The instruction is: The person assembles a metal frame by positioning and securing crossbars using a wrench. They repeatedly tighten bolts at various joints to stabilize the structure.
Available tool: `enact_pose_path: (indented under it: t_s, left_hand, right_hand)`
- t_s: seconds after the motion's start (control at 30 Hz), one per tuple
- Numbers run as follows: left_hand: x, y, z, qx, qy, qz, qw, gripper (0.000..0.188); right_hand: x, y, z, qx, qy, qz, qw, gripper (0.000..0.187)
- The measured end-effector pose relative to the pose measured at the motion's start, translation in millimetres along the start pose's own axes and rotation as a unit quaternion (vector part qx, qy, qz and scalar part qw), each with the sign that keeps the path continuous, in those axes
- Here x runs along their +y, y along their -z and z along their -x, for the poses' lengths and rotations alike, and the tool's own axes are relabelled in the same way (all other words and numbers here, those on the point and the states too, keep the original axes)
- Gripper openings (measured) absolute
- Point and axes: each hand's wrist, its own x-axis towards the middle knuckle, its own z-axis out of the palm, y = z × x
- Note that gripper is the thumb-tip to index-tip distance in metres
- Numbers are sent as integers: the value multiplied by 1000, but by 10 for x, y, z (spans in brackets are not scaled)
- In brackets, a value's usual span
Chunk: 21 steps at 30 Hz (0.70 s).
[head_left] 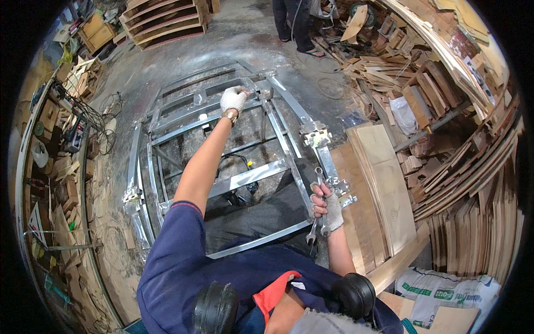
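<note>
My left hand (233,99), in a white knit glove with a watch at the wrist, reaches out over a metal frame (258,173) of silvery square tubes. Its fingers are closed at a joint near the frame's far right corner; what they pinch there is too small to make out. Lower right, my right hand (327,208), in a fingerless-looking white glove, grips several wrenches. A ring end (319,171) sticks out above the fist and an open wrench jaw (311,238) shows below. Metal hinge-like brackets (315,135) sit on the frame's right side.
Plywood sheets (384,183) lie right of the frame, beside stacked curved wood strips (473,167). Wood scraps (384,72) and a person's legs (293,25) are farther off. A wooden rack (164,22) stands at the back; cables (103,114) lie left. Dark cloth (261,214) lies under the frame.
</note>
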Motion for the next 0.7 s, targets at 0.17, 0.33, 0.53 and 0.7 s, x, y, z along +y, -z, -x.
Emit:
enact_pose_path:
  t_s: [0.17,0.33,0.53,0.7]
  left_hand:
    - [-74,-283,-244,-97,97,-116,984,36]
    - [-424,-430,-432,-126,88,-26,988,48]
    - [-785,-669,-654,-136,102,92,981,24]
    - [-757,-575,-557,-147,53,99,983,33]
  right_hand:
    - [4,-16,16,38,17,24,999,33]
    - [6,-22,24,25,3,46,999,34]
    - [29,-104,21,89,8,69,994,35]
    - [78,-168,34,86,23,89,992,34]
